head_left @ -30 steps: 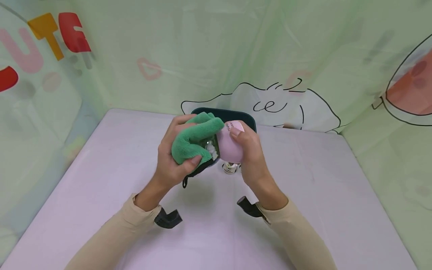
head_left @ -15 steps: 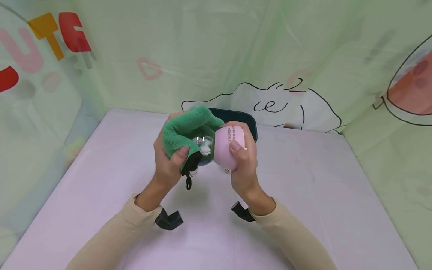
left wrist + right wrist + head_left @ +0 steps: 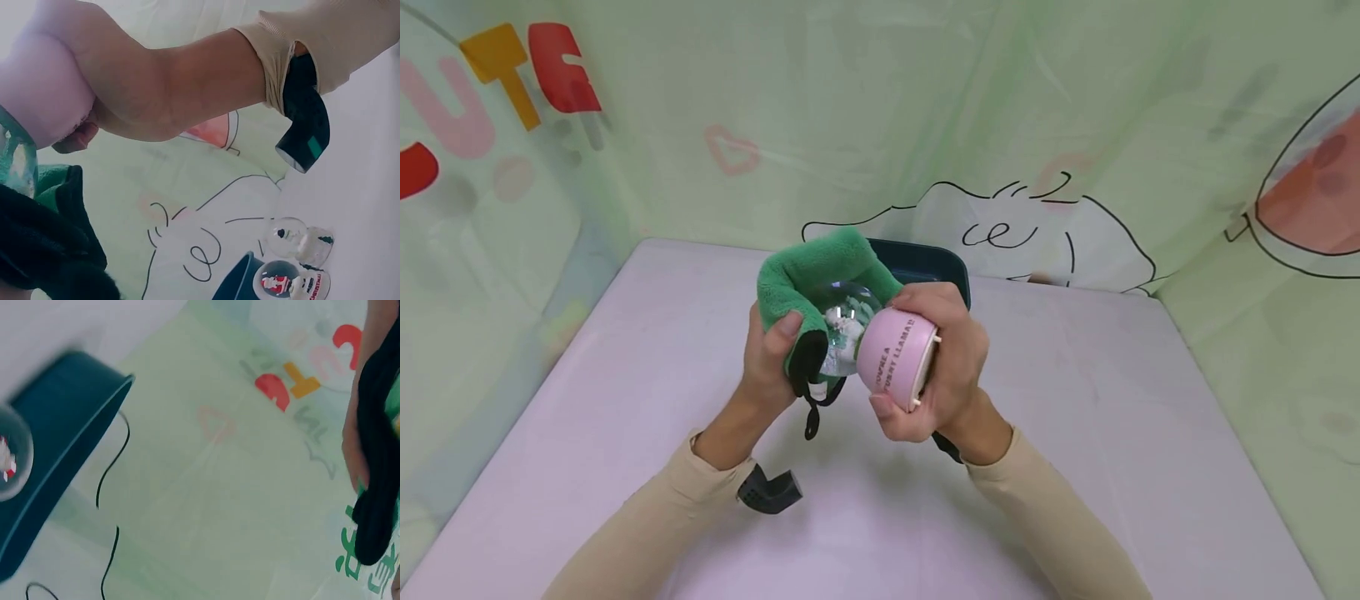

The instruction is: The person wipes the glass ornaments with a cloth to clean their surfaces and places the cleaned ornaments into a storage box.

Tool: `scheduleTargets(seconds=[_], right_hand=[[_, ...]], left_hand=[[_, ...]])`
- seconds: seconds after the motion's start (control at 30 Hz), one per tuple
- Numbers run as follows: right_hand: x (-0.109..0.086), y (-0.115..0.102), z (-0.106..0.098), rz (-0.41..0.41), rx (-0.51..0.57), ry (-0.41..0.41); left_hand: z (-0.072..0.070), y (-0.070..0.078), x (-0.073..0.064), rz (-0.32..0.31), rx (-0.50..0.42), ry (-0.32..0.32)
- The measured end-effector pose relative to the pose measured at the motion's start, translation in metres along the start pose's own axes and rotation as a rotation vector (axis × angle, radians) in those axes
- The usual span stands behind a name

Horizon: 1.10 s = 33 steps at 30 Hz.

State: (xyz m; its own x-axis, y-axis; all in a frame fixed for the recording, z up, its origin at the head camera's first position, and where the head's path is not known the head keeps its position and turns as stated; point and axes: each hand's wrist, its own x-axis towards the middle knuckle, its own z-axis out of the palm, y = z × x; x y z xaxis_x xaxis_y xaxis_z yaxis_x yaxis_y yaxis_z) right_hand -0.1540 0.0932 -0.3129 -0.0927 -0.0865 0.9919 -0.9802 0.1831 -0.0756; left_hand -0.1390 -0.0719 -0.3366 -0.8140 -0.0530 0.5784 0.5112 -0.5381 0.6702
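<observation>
My right hand (image 3: 958, 367) grips the pink base of a snow globe (image 3: 891, 354), which lies tilted in the air with dark lettering along its side. Inside its clear dome sits a small white figure. My left hand (image 3: 766, 357) holds a folded green cleaning cloth (image 3: 812, 258) with black trim and a hanging loop, its thumb in front. The cloth curves around the far and left sides of the dome. In the left wrist view, the pink base (image 3: 40, 94) sits within the right hand above the cloth's dark edge (image 3: 50, 244).
Behind the hands a dark teal bin (image 3: 925, 258) stands on the table (image 3: 1075, 433) near the patterned curtain. Two more snow globes stand by it in the left wrist view, one with a Santa figure (image 3: 275, 284) and another with a white base (image 3: 315, 244).
My right hand has turned the snow globe, so more lettering and the underside edge of its base show. The cloth has opened out around the dome, and the left hand has shifted slightly left.
</observation>
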Motion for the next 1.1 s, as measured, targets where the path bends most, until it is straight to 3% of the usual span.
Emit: scheduleTargets(seconds=[0.2,0.3,0.47,0.63,0.83,1.1], right_hand=[[0.007,0.013,-0.002,-0.277,-0.083,0.000],[0.011,0.019,-0.004,-0.357,-0.065,-0.032],[0.014,0.025,-0.009,-0.355,0.004,-0.082],[0.010,0.035,-0.011,-0.392,0.087,-0.092],[0.005,0.042,-0.010,-0.448,0.097,-0.074],[0.001,0.040,-0.008,-0.501,0.007,-0.074]], left_hand=[[-0.003,0.001,0.000,-0.043,0.004,-0.049],[-0.005,0.001,-0.002,-0.064,-0.003,-0.069],[-0.006,0.003,-0.001,-0.093,0.021,-0.097],[-0.009,0.004,0.001,-0.114,0.114,-0.146],[-0.011,0.004,0.002,-0.145,0.190,-0.166],[-0.010,0.007,0.004,-0.177,0.073,-0.118]])
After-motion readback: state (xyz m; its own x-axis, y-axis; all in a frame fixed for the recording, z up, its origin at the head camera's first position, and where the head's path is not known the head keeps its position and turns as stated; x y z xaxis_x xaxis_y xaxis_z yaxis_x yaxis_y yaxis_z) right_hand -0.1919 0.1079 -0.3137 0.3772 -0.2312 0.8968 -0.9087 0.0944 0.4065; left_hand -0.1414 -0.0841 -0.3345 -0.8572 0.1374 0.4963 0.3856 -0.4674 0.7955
